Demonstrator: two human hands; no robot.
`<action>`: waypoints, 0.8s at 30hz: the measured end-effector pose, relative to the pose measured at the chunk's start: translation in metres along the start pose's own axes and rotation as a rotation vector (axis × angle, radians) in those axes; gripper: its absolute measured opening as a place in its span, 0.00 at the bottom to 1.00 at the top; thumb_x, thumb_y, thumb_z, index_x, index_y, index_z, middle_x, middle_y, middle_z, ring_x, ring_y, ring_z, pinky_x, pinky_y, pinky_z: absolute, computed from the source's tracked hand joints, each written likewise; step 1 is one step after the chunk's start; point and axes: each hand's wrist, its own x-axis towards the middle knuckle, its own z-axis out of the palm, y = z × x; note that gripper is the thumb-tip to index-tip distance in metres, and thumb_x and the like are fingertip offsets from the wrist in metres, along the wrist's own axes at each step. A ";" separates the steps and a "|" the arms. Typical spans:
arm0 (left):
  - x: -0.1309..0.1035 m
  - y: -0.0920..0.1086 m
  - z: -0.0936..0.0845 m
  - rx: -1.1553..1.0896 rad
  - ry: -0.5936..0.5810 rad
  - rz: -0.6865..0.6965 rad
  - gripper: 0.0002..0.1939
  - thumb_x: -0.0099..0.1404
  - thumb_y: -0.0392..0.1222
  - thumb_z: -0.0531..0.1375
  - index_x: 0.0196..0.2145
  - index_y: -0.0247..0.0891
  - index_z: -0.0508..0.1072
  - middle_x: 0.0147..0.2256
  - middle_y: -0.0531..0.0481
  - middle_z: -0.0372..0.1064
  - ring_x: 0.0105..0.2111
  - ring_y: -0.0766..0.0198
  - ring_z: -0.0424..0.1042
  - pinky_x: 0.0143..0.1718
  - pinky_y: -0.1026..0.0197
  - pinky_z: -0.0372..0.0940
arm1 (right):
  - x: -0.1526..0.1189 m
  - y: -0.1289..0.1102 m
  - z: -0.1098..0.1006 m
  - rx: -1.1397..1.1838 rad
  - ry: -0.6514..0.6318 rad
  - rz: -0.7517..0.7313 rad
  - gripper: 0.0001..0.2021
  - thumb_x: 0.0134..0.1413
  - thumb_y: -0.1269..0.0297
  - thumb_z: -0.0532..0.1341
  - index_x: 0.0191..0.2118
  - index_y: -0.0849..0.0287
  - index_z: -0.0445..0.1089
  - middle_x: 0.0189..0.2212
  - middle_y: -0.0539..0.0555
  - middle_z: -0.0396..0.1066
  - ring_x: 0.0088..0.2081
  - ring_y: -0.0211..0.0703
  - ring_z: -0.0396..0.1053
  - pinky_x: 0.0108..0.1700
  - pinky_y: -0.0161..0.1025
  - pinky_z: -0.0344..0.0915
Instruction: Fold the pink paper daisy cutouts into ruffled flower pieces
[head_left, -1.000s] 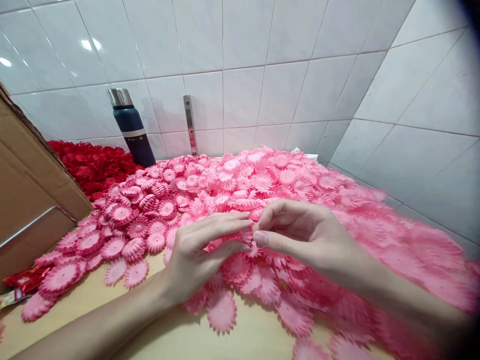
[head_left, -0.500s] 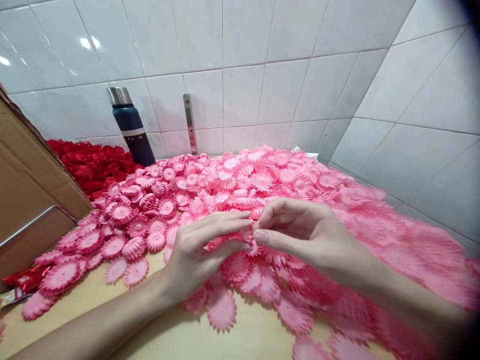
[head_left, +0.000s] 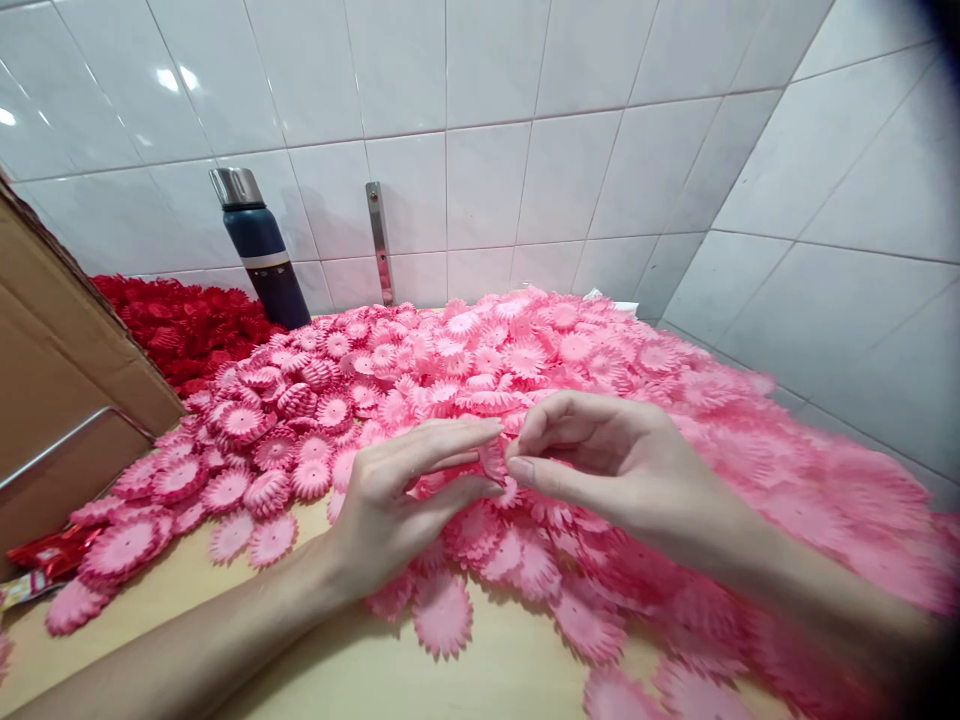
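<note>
Both hands meet in front of a heap of pink scalloped fabric flower petal discs (head_left: 525, 360). My left hand (head_left: 409, 490) curves from the left, its thumb below and fingers above the edge of a thin pink flower petal disc (head_left: 491, 462). Opposite it, my right hand (head_left: 607, 455) is closed in a pinch, thumb and fingertips at the same disc's right side. The disc blends into the heap behind, so its outline is hard to follow. Beneath the hands, a loose petal disc (head_left: 442, 612) lies flat on the pale tabletop (head_left: 360, 670).
A dark blue bottle (head_left: 264, 255) with a metal lid stands against the tiled wall (head_left: 487, 190). Red petals (head_left: 187, 325) are piled behind a cardboard box (head_left: 67, 370) at left. A metal bracket (head_left: 379, 240) is on the wall; a red wrapper (head_left: 52, 555) lies at lower left.
The hands stay close together in nearly the same place. The left fingers have shifted slightly, and the thin pink disc shows more clearly between the hands.
</note>
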 end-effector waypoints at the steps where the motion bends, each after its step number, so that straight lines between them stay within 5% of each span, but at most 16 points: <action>1: 0.001 0.000 0.000 0.009 -0.001 0.013 0.23 0.57 0.26 0.66 0.50 0.38 0.75 0.46 0.43 0.77 0.44 0.60 0.78 0.46 0.59 0.75 | 0.000 0.000 0.000 -0.013 0.003 -0.005 0.06 0.49 0.72 0.68 0.32 0.56 0.71 0.29 0.47 0.73 0.32 0.35 0.71 0.37 0.32 0.70; 6: 0.004 0.007 0.001 0.015 0.005 0.058 0.18 0.56 0.23 0.66 0.44 0.34 0.79 0.44 0.40 0.77 0.44 0.59 0.78 0.47 0.60 0.75 | 0.000 0.000 0.002 -0.053 0.005 -0.033 0.03 0.54 0.69 0.64 0.32 0.56 0.70 0.30 0.48 0.71 0.33 0.37 0.69 0.38 0.36 0.69; 24: 0.007 0.013 0.010 -0.340 0.067 -0.281 0.16 0.57 0.23 0.64 0.41 0.38 0.79 0.40 0.48 0.80 0.40 0.63 0.79 0.44 0.66 0.75 | -0.003 -0.003 0.004 -0.170 0.049 -0.054 0.08 0.53 0.74 0.61 0.27 0.56 0.63 0.26 0.48 0.63 0.29 0.37 0.62 0.31 0.37 0.63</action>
